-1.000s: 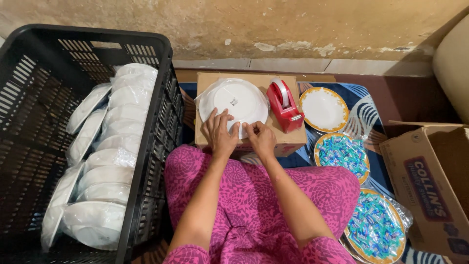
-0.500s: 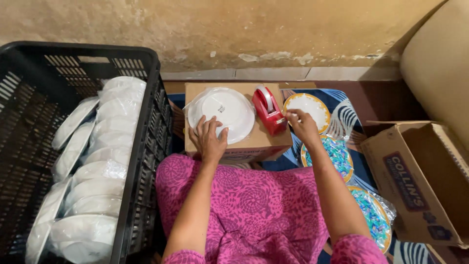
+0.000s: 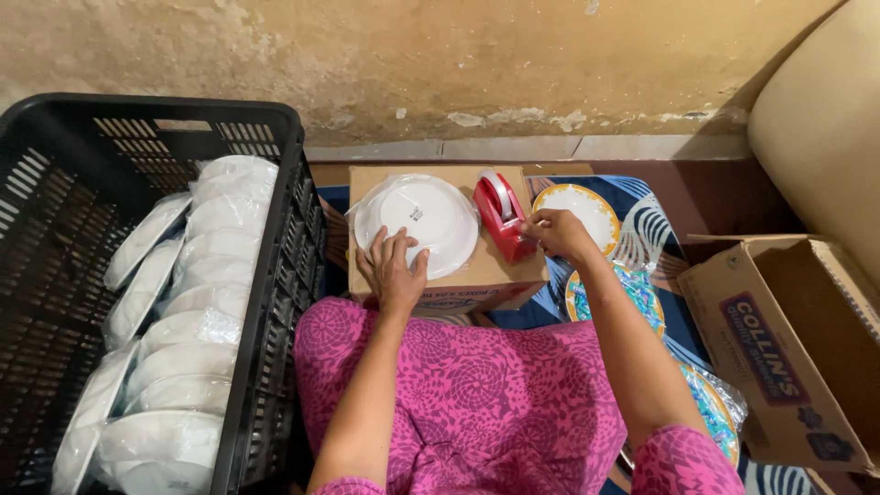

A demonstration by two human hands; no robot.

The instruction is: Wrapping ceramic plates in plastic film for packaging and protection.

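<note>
A closed cardboard box serves as the worktop, set against the foot of a stained wall. On its top lies a white plate wrapped in clear plastic, and the left hand rests flat on the plate's near edge, fingers spread, pressing rather than gripping. At the right end of the box top stands a red tape dispenser, just beside the plate; the right hand is at the dispenser's near right corner with fingertips pinched together, though what they pinch is too small to tell. Left of the box, close against it, a black plastic crate holds rows of wrapped white plates. Right of the box, a yellow-rimmed plate and blue patterned plates lie on a blue cloth, partly hidden by the right forearm. Farther right sits an open cardboard carton.
</note>
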